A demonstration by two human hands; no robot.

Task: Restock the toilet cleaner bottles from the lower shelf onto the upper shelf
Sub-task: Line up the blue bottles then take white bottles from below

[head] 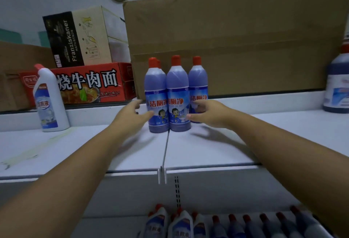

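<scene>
Several blue toilet cleaner bottles with red caps [177, 94] stand upright in a tight group on the white upper shelf [207, 150]. My left hand [132, 114] is beside the leftmost bottle, fingers spread, the thumb near or touching its label. To the right of the group, my right hand [205, 112] has relaxed fingers reaching the rightmost bottle's lower part. Neither hand grips a bottle. More red-capped bottles [234, 224] stand in rows on the lower shelf at the bottom edge.
A white angled-neck cleaner bottle [50, 101] stands at the left of the upper shelf. A large dark blue jug [337, 84] is at the right edge. Cardboard boxes [226, 48] and a red noodle carton [88, 84] line the back. A thin divider [166, 149] splits the shelf.
</scene>
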